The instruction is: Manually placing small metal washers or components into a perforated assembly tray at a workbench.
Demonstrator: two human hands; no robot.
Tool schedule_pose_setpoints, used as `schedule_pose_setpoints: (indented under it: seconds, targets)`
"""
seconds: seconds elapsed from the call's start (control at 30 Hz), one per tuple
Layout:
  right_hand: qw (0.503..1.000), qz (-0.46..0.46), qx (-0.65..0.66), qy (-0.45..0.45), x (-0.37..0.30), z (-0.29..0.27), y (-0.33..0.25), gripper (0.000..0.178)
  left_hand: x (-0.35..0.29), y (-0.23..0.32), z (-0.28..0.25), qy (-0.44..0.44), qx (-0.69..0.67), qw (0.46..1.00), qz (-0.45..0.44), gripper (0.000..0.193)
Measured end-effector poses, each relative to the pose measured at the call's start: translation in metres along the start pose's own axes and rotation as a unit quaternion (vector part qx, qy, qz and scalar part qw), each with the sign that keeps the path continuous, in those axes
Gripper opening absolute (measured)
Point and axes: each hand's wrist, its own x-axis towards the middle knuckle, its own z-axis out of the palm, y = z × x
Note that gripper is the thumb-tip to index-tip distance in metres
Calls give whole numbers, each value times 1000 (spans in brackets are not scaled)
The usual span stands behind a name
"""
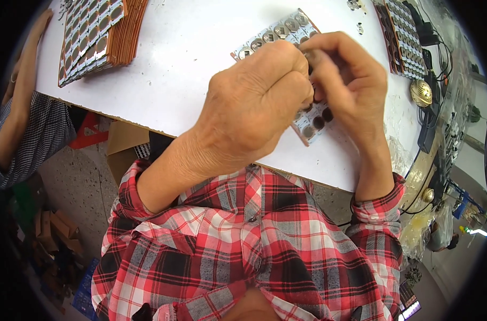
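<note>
A panel of small circuit boards (278, 33) lies tilted on the white table (184, 69) in front of me. Rows of round metal discs, resembling coin cells in holders, cover it. My left hand (254, 99) is closed in a fist over the panel's middle and hides much of it. Close beside it, my right hand (353, 75) has thumb and forefinger curled together at the left hand's knuckles. Whatever either hand grips is hidden behind the fingers. Darker round spots show at the panel's lower end, below the hands.
A tall stack of similar panels (96, 37) stands at the far left, another stack (403, 40) at the far right. Near the right edge are a round brass-coloured object (421, 93), black cables and clear plastic. Another person's arm (23, 101) rests at the table's left edge.
</note>
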Motion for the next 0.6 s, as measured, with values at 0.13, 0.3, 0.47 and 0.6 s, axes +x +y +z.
schedule_pose_setpoints:
  seconds: [0.13, 0.3, 0.47, 0.6]
  targets:
    - [989, 56, 130, 43, 0, -8, -6, 12, -1, 6, -7, 23, -141, 984, -105, 21]
    - [990, 57, 132, 14, -2, -3, -12, 13, -5, 8, -14, 54, -198, 951, -229, 16]
    - [983, 41, 179, -28, -3, 0, -11, 15, -4, 13, -11, 69, -225, 925, -297, 20]
    - [977, 38, 206, -37, -2, -1, -8, 15, -2, 12, -12, 57, -250, 904, -341, 17]
